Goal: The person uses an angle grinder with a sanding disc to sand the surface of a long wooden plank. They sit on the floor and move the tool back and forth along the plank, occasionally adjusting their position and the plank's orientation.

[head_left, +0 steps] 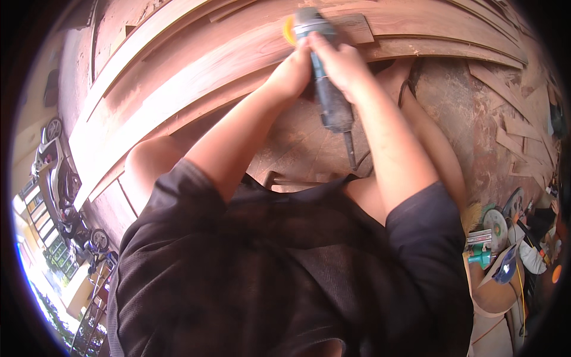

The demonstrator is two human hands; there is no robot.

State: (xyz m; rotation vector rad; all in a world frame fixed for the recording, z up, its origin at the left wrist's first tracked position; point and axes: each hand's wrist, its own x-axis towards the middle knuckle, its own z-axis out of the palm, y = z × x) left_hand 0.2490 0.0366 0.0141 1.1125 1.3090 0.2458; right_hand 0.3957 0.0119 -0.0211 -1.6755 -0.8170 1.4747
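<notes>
An angle grinder [333, 107] with a blue-green and dark body lies across the near edge of a long wooden board [220, 71]. Its grey metal head points away from me, and a yellow disc [289, 31] shows at the head's left side. My left hand [292, 70] is closed against the left of the tool, close behind the head. From the right, my right hand [344, 64] grips the body, thumb along the top. Both hands are a little blurred. The power cord [350, 152] hangs from the rear end toward my lap.
More long planks lie beyond the board, and a short wood piece [357, 28] rests right of the grinder head. Wood offcuts [520, 134] litter the floor at right. Tools and a green item [480, 257] crowd the lower right. Motorbikes [56, 172] stand far left.
</notes>
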